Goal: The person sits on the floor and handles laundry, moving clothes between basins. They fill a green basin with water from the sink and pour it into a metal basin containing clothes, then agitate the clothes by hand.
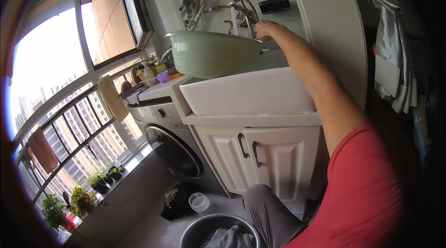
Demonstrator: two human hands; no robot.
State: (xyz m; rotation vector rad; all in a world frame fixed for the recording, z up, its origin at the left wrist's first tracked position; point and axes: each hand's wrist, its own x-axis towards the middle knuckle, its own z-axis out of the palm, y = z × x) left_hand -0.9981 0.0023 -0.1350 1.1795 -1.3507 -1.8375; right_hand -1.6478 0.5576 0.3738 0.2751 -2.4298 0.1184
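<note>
"Two hands to log: what is the state of each?"

"My right hand (265, 29) is at the chrome faucet (249, 22), fingers bent. I cannot tell whether they grip the metal or merely touch it. My left hand is out of view; no entry."

"Position of the basin?"

"The pale green plastic basin (213, 55) rests on the white ceramic sink (251, 92), just left of my right hand. Tilt uncertain, since the whole view leans."

"Progress: what is done, what is left?"

"Done: basin set at the sink, water (234, 21) running. It drops behind the near rim; I judge that it lands inside, but the level is hidden. Left, by my estimate: the flow is not shut off, and the grey cloth (230, 238) lies in the metal tub (204, 225) on the floor beside my knee (259, 197), well apart from the basin."
</note>
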